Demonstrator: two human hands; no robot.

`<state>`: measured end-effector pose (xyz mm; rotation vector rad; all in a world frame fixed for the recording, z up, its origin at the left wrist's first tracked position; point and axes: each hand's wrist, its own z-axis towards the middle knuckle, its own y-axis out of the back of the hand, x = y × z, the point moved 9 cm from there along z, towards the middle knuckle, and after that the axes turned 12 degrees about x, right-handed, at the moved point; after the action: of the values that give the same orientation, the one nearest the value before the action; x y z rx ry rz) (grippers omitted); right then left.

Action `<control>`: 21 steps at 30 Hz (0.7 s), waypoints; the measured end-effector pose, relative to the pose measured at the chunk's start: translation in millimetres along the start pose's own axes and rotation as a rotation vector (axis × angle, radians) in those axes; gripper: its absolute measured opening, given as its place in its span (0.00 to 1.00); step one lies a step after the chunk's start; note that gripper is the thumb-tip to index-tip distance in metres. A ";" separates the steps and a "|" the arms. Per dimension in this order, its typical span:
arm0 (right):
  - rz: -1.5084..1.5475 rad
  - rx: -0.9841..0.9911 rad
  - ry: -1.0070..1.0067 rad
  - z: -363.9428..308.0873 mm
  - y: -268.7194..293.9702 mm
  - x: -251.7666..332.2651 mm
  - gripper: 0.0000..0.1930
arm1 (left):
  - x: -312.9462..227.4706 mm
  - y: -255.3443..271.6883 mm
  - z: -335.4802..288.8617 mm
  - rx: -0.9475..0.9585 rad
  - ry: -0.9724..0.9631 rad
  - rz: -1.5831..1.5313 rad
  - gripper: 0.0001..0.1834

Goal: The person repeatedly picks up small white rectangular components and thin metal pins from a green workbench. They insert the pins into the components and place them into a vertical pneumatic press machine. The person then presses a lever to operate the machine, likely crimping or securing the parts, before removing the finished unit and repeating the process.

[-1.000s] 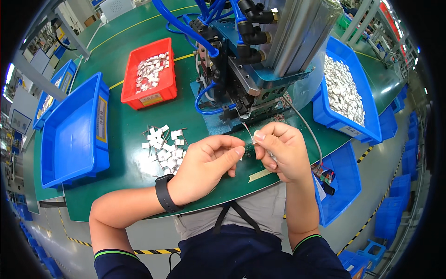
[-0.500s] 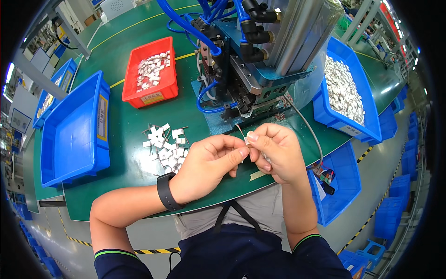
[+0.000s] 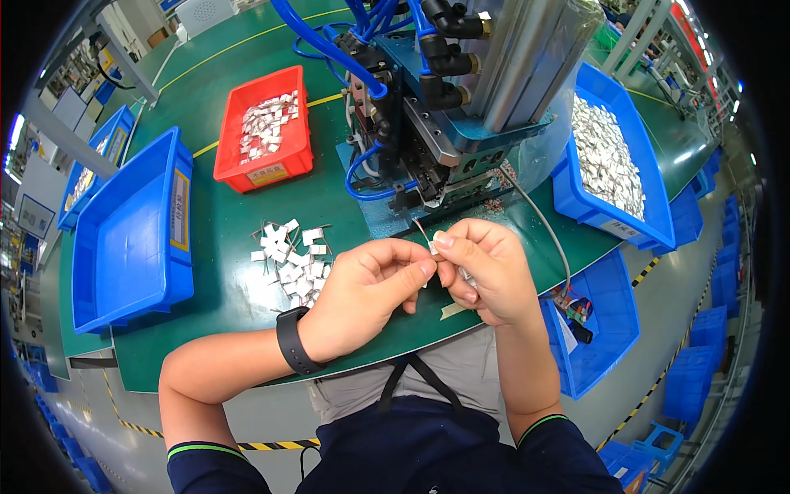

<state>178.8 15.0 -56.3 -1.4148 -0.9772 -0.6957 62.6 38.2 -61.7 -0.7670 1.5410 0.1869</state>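
Note:
In front of the machine [image 3: 444,156], my two hands meet over the table's near edge. My right hand [image 3: 491,270] is closed, pinching a small white wired part [image 3: 433,246] between thumb and fingers; a thin lead sticks up from it. Some more white shows under the curled fingers of that hand. My left hand [image 3: 358,288], with a black band at its wrist, is closed too, thumb and forefinger pressed together beside the part. Whatever lies between those fingertips is mostly hidden. To the left of that hand is a loose pile of similar white wired parts [image 3: 295,262].
A red bin [image 3: 265,169] holding white parts stands behind the pile. At left is an empty blue bin [image 3: 132,239]; at right, a blue bin [image 3: 605,218] full of white parts. Below the table's right edge sits another blue bin [image 3: 605,346]. A grey cable [image 3: 547,222] curves nearby.
Both hands keep their grip and almost the same place. The whole view has shifted very slightly; nothing is taken up or let go.

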 end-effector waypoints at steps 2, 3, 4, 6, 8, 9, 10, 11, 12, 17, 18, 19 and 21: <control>0.017 -0.004 -0.008 -0.8 -0.1 -1.9 0.10 | -0.3 0.4 -0.3 -0.007 -0.008 0.002 0.09; 0.028 -0.006 -0.014 -1.3 0.0 -3.4 0.10 | -0.5 0.8 -0.5 -0.012 -0.011 0.000 0.09; 0.040 -0.007 -0.020 -1.7 0.1 -4.7 0.10 | -0.6 1.2 -0.6 -0.018 -0.014 -0.002 0.09; 0.076 0.000 -0.028 -1.6 -0.6 -7.1 0.10 | -0.7 1.5 -0.6 -0.020 -0.018 0.004 0.09; 0.113 0.014 -0.044 -1.3 -1.7 -9.4 0.11 | -0.8 1.7 -0.8 -0.023 -0.021 0.003 0.09; 0.133 0.022 -0.055 -1.3 -2.1 -10.2 0.11 | -1.1 1.2 -0.7 -0.024 -0.021 -0.001 0.09; 0.152 0.030 -0.066 -1.4 -2.7 -11.1 0.11 | -1.2 0.9 -0.6 -0.024 -0.022 -0.005 0.09; 0.159 0.032 -0.071 -1.7 -2.9 -11.6 0.11 | 0.4 2.0 -0.7 -0.035 -0.012 -0.035 0.09; 0.166 0.036 -0.075 -1.8 -3.4 -12.2 0.11 | 1.8 3.4 -0.8 -0.048 -0.003 -0.063 0.09; 0.163 0.037 -0.075 -2.6 -4.3 -13.9 0.11 | -4.3 5.6 -3.5 -0.072 -0.020 0.000 0.08; 0.151 0.025 -0.068 -2.9 -3.4 -14.3 0.11 | -7.8 5.3 -4.5 -0.078 -0.027 0.044 0.08; 0.138 0.013 -0.061 -3.3 -3.0 -14.8 0.11 | -11.0 4.8 -5.4 -0.084 -0.034 0.088 0.08; 0.075 -0.020 -0.016 -4.2 -2.5 -11.7 0.11 | -13.5 5.9 -6.7 -0.118 -0.018 0.157 0.07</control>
<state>171.7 8.9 -64.9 -1.4684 -0.9269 -0.6412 52.9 43.7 -50.0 -0.7347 1.5844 0.4024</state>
